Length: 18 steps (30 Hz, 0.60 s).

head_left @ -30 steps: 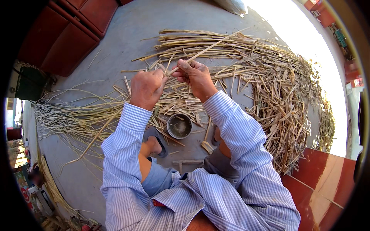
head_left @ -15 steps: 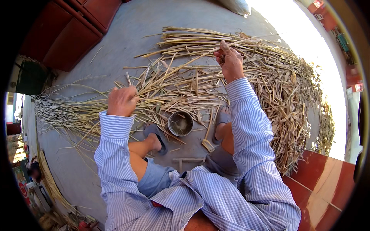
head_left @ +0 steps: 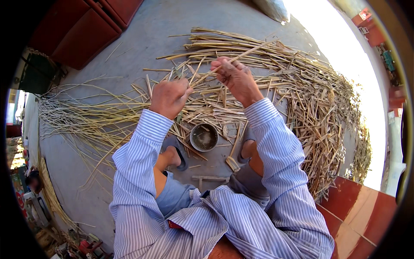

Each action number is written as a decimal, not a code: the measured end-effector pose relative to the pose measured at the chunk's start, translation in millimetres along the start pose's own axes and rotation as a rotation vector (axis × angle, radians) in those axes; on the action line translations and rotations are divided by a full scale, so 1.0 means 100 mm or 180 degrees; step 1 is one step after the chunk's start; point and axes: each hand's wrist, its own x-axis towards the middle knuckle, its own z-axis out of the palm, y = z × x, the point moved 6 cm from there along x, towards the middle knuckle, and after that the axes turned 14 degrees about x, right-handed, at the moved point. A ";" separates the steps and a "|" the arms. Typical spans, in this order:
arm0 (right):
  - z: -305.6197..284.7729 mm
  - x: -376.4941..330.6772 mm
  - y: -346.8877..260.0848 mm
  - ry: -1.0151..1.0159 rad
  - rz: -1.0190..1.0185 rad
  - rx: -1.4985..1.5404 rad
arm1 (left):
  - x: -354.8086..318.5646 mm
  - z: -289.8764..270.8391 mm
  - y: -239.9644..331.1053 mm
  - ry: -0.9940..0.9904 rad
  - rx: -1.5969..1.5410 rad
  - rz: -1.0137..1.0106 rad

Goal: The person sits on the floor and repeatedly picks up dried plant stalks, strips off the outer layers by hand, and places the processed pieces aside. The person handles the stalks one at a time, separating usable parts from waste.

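A long pale-yellow dried reed strip [head_left: 224, 64] is gripped by both hands above the small round metal bowl [head_left: 204, 137] — left hand [head_left: 169, 97] clenched on its lower end, right hand [head_left: 235, 77] pinching farther up; its long axis rises rightward, away from the bowl.

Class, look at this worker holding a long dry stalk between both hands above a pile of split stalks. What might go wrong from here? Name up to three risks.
1. The stalk held between the left hand and right hand looks dry and split; bare fingers might catch splinters or cuts.
2. The small round bowl sits between the sandalled feet; a shifting foot might tip it.
3. Loose stalks cover the concrete floor; standing up, the person might slip on them.
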 end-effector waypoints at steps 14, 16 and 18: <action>-0.41 -0.02 -0.50 0.1068 -0.0545 -0.0569 | -0.25 -0.08 -0.34 -0.0581 0.0085 -0.0370; -0.55 -0.01 -0.52 0.1098 -0.0601 -0.0568 | -0.26 -0.08 -0.39 -0.0661 0.0024 -0.0372; -0.49 0.00 -0.37 0.1013 -0.0516 -0.0563 | -0.22 -0.07 -0.35 -0.0585 -0.0104 -0.0269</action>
